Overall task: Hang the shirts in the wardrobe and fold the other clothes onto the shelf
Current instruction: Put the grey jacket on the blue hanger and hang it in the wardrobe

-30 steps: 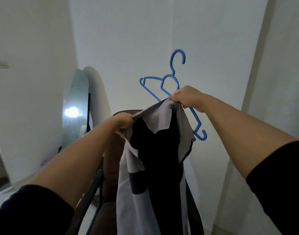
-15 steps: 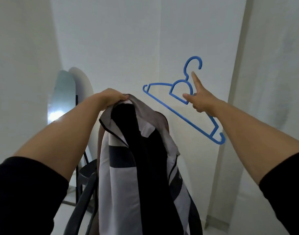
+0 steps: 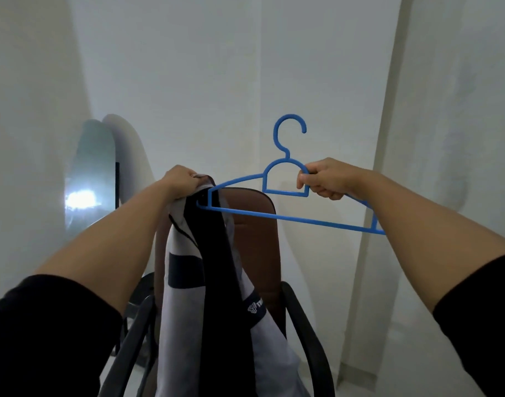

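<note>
- Grey-white and black, the shirt [image 3: 214, 282] is the biggest thing before you: it hangs in a long bunch from your left hand [image 3: 180, 181], in front of the brown chair [image 3: 257, 224]. No wardrobe shows in this view, so the hanging itself comes later.
- Blue plastic, the hanger [image 3: 285, 193] is held about level, hook up, with its left tip just inside the fabric at the shirt's top. Judging from that, the step in hand is threading the hanger into the shirt.
- Your right hand [image 3: 323, 179] has its grip curled round the hanger's neck loop. Hold it there firmly; it gives you control of the tilt.
- Your left hand's grip is clenched on the bunched top of the shirt. You would do well to loosen the bunch, so the opening spreads and the tip can slide to the shoulder.
- Then feed the far end in by dipping it, rather than stretching the cloth.
</note>
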`<control>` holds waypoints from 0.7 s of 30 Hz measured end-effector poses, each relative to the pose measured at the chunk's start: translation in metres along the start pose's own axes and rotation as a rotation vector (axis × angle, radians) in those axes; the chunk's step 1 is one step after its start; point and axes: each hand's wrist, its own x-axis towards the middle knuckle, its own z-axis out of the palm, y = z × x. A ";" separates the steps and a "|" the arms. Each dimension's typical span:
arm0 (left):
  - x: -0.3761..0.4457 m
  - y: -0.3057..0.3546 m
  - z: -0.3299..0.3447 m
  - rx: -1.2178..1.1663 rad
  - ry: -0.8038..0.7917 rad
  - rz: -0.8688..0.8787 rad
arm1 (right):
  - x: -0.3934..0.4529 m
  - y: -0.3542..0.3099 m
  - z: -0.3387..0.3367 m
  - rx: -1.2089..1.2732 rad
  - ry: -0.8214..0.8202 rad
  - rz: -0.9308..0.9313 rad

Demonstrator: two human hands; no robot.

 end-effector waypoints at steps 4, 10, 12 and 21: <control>-0.006 0.025 -0.005 0.026 0.003 0.159 | 0.013 -0.015 0.020 -0.048 0.037 -0.075; -0.016 0.070 -0.022 0.044 0.098 0.390 | 0.027 -0.028 0.045 0.126 0.189 -0.222; -0.017 0.081 -0.027 0.038 0.195 0.435 | 0.030 -0.029 0.050 0.250 0.268 -0.250; -0.004 0.131 -0.048 0.523 0.267 0.632 | 0.039 -0.043 0.072 0.691 0.443 -0.304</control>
